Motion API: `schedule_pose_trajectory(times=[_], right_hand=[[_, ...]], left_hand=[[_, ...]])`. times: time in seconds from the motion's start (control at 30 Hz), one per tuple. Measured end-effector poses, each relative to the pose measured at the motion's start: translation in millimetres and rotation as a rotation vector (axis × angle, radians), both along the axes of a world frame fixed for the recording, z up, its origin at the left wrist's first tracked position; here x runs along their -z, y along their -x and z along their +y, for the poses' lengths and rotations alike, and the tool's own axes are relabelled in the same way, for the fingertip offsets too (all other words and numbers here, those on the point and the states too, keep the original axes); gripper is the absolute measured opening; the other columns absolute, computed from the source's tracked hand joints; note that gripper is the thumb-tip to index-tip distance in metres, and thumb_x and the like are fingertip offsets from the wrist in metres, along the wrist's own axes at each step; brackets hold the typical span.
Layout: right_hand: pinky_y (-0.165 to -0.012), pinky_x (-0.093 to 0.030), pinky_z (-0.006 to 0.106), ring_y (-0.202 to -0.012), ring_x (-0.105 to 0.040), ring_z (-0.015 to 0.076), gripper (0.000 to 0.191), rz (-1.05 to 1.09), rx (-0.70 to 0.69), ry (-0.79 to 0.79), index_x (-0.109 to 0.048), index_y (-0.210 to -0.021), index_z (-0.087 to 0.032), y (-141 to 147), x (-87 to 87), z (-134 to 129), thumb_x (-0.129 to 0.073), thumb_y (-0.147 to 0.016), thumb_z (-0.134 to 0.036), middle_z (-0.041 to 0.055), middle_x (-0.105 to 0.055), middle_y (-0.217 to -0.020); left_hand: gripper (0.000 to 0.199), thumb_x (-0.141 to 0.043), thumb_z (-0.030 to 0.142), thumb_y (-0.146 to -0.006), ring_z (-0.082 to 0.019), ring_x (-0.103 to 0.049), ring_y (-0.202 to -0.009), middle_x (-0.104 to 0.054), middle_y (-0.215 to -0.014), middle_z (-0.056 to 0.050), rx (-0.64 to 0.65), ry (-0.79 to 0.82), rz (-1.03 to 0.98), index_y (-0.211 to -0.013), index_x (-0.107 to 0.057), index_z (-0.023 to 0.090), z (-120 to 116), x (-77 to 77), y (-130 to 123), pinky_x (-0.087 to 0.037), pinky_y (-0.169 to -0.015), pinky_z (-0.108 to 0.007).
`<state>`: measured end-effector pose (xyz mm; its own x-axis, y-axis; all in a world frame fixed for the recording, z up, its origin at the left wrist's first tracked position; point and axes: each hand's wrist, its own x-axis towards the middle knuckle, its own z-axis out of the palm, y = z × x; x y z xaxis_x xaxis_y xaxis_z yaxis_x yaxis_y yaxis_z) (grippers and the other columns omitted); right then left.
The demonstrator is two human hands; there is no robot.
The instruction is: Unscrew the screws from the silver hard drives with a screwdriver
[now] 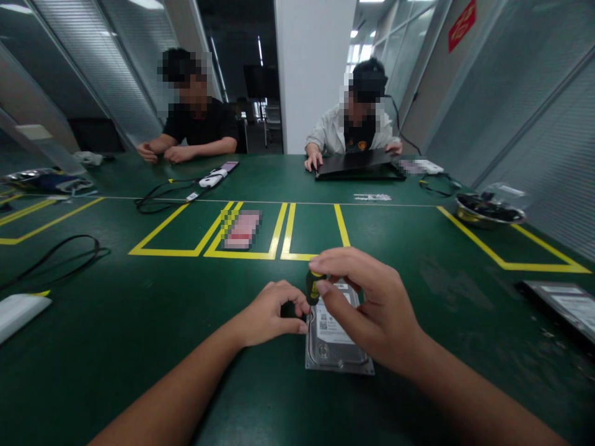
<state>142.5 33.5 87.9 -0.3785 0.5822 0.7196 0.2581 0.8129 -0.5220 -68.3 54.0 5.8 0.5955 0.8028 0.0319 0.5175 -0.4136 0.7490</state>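
Note:
A silver hard disk drive with a white label lies flat on the green table in front of me. My right hand grips a short, dark green and yellow screwdriver from above, with the index finger on top of the handle. The screwdriver stands nearly upright over the drive's left edge; its tip is hidden. My left hand holds the drive's left side, thumb and curled fingers at its edge, close below the screwdriver. The right hand covers much of the drive's upper right part.
Another drive lies at the right, with small loose bits near it. A metal bowl of dark parts stands at the back right. A phone lies among yellow tape marks. Across the table sit two people, one handling a black panel.

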Motion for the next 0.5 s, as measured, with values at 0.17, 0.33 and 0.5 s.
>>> schedule_pose_trajectory(times=[0.17,0.33,0.5], right_hand=[[-0.067,-0.048,0.026,-0.081,-0.057,0.0115,0.017,0.02,0.084,-0.007,-0.068,-0.095,-0.015,-0.3,0.8,-0.8,-0.073,-0.08,-0.018,0.0023,-0.059,-0.086],[-0.087,-0.049,0.032,-0.098,-0.062,0.0144,0.023,-0.006,0.008,-0.004,-0.065,-0.106,-0.016,0.4,0.6,-0.5,-0.061,-0.084,-0.009,0.0039,-0.069,-0.101],[-0.071,-0.049,0.028,-0.085,-0.058,0.0134,0.019,0.005,0.08,-0.006,-0.068,-0.098,-0.016,0.8,2.0,-0.4,-0.073,-0.081,-0.021,0.0042,-0.061,-0.092]], left_hand=[[0.024,-0.075,0.041,-0.08,-0.021,-0.054,-0.091,-0.064,-0.09,0.001,-0.015,0.009,0.021,-0.095,-0.069,0.023,-0.6,0.5,0.0,-0.035,-0.089,-0.037],[0.025,-0.077,0.041,-0.078,-0.021,-0.054,-0.09,-0.064,-0.089,0.002,-0.018,-0.006,0.015,-0.093,-0.069,0.023,0.3,2.9,0.0,-0.035,-0.089,-0.036],[0.027,-0.074,0.043,-0.081,-0.021,-0.055,-0.092,-0.065,-0.092,0.0,0.002,0.01,-0.021,-0.096,-0.069,0.022,0.4,3.4,0.2,-0.037,-0.087,-0.036]])
